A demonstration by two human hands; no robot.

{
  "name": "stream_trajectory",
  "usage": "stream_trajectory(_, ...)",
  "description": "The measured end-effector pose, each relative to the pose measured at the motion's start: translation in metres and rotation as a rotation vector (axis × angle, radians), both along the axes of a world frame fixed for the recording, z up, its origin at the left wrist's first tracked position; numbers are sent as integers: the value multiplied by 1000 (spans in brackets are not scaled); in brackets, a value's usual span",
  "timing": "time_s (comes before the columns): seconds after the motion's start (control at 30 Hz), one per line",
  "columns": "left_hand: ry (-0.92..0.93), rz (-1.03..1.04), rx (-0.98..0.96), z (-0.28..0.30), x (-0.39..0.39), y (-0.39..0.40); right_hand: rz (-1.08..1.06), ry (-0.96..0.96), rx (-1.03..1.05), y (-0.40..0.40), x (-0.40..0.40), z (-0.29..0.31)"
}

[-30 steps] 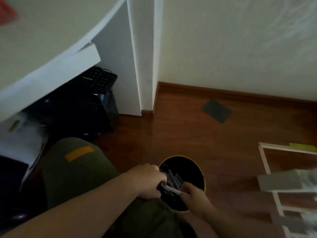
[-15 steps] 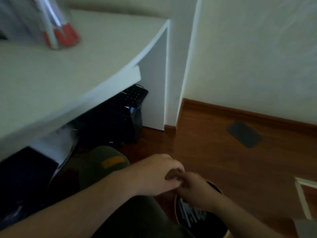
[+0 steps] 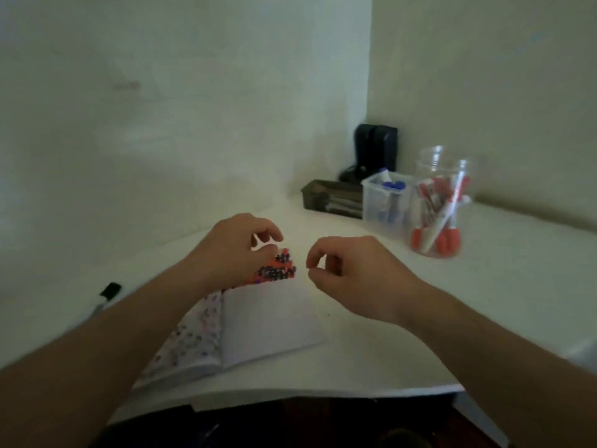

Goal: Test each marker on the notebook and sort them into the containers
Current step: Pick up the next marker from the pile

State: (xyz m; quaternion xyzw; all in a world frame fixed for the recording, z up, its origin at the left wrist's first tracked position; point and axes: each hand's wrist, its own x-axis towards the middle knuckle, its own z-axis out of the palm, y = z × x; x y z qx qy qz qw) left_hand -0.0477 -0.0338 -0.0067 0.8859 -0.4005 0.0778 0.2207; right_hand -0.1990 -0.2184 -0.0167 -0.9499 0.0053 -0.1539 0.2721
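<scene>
- White notebook [image 3: 268, 324] lies open on the tabletop [image 3: 484, 302], scribbles at its top edge.
- Left hand [image 3: 237, 250] and right hand [image 3: 352, 270], back up from the floor bin, hover loosely curled, holding nothing.
- Black marker [image 3: 108, 294] waits far left, likely next.

Both hands [image 3: 352, 273] hover over open notebook [image 3: 268, 321].
</scene>
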Motion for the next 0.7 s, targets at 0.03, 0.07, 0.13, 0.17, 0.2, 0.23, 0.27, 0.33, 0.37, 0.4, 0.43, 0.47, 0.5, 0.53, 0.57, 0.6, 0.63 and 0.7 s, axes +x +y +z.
stream_trajectory(0.03, 3, 94, 9, -8, 23, 17, 14, 20, -31, 10, 25, -4)
stream_trajectory(0.07, 16, 189, 36, -15, 43, 31, 30, 44, -58, 19, 47, -8)
stream_trajectory(0.13, 38, 342, 144, -24, 75, 50, 53, 94, -110, 32, 85, -18)
stream_trajectory(0.17, 60, 385, 199, -27, 86, 55, 50, 108, -144, 36, 101, -22)
stream_trajectory(0.2, 92, 402, 238, -29, 93, 57, 43, 118, -176, 38, 115, -25)
stream_trajectory(0.23, 122, 397, 256, -33, 99, 57, 39, 124, -202, 40, 127, -29)
stream_trajectory(0.27, 130, 383, 259, -38, 104, 56, 37, 130, -221, 40, 137, -34)
stream_trajectory(0.33, 62, 365, 270, -50, 107, 55, 26, 129, -218, 41, 148, -41)
stream_trajectory(0.37, 4, 367, 274, -54, 107, 55, 13, 121, -196, 41, 149, -43)
stream_trajectory(0.4, -51, 368, 255, -55, 106, 55, 5, 110, -162, 41, 149, -44)
stream_trajectory(0.43, -101, 353, 207, -55, 104, 54, 4, 92, -118, 40, 148, -43)
stream_trajectory(0.47, -140, 315, 136, -52, 100, 52, 5, 64, -68, 39, 147, -42)
stream_trajectory(0.5, -163, 262, 57, -47, 92, 49, -1, 23, -9, 40, 145, -39)
stream_trajectory(0.53, -174, 207, -13, -42, 85, 46, -17, -32, 60, 40, 143, -37)
stream_trajectory(0.57, -166, 155, -71, -38, 77, 42, -36, -92, 144, 40, 141, -35)
stream_trajectory(0.6, -138, 108, -121, -36, 70, 39, -51, -137, 242, 40, 139, -33)
stream_trajectory(0.63, -95, 69, -155, -35, 64, 37, -60, -157, 340, 41, 137, -31)
stream_trajectory(0.7, -42, 7, -189, -39, 61, 34, -49, -183, 523, 43, 132, -26)
